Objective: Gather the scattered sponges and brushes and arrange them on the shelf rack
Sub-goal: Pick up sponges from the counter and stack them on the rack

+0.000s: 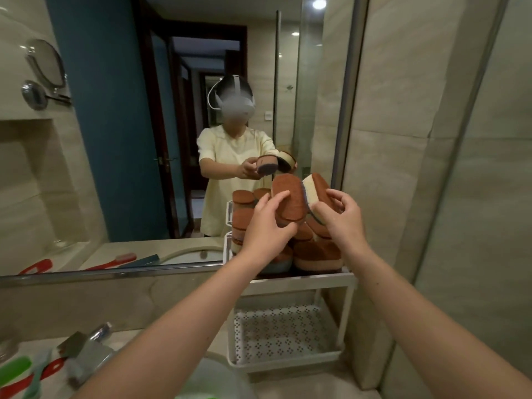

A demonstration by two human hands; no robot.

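Note:
A white two-tier shelf rack point(349, 295) stands on the counter against the mirror. Its top tier carries a pile of several brown-topped sponges point(316, 254). My left hand point(266, 226) grips one brown oval sponge point(289, 198) above the pile, thumb under it and fingers over its face. My right hand point(342, 214) pinches a second sponge point(315, 188), tilted on edge, showing its cream middle and grey scouring layer. The two held sponges touch each other. The lower perforated tier point(282, 329) holds nothing.
At the lower left of the counter lie red-handled brushes point(49, 370), a green item point(14, 368) and a faucet point(98, 334). The sink basin point(210, 375) sits below my arms. The mirror point(144, 139) reflects a person; a tiled wall point(431, 168) stands at the right.

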